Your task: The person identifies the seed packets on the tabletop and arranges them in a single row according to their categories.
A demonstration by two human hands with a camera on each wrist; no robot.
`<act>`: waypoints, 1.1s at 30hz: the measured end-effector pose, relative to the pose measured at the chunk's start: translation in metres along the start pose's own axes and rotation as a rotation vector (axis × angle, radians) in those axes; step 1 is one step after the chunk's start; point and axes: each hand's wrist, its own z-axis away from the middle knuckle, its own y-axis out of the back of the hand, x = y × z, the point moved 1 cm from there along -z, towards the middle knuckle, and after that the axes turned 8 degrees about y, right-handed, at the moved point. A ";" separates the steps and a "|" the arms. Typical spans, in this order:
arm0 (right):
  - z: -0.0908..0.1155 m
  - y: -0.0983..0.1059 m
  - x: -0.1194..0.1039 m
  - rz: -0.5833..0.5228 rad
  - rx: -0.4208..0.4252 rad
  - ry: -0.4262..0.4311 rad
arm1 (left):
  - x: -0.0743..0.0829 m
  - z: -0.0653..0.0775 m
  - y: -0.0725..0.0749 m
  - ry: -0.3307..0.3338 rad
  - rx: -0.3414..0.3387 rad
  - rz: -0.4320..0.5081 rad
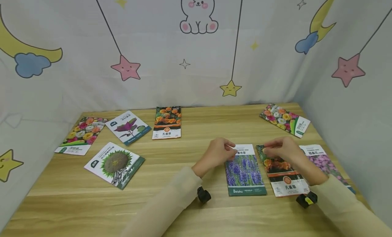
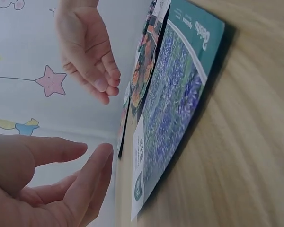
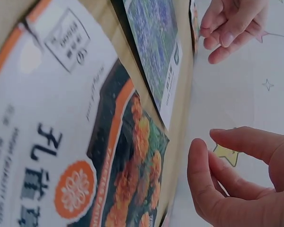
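A seed packet with purple lavender-like flowers (image 1: 245, 172) lies on the wooden table, its teal strip toward me. My left hand (image 1: 215, 152) is just over its upper left corner, thumb and fingers apart with nothing between them. Beside it on the right is a seed packet with orange flowers (image 1: 283, 179), slightly tilted. Above its top end hovers my right hand (image 1: 288, 153), fingers loosely bent; in the right wrist view a gap shows between thumb (image 3: 248, 142) and fingers. A pink-flower seed packet (image 1: 326, 165) lies farther right, partly hidden by the right hand and wrist.
Toward the left lie a multicoloured-flower packet (image 1: 81, 135), a purple-leaf packet (image 1: 128, 126), a sunflower packet (image 1: 114, 165) and another orange-flower packet (image 1: 166, 123). A second multicoloured-flower packet (image 1: 284, 119) is at the back right. A patterned white curtain (image 1: 153, 43) borders the table (image 1: 183, 209).
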 end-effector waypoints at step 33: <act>-0.072 0.081 0.033 0.126 0.156 -0.037 | 0.035 -0.078 -0.065 0.059 -0.014 0.344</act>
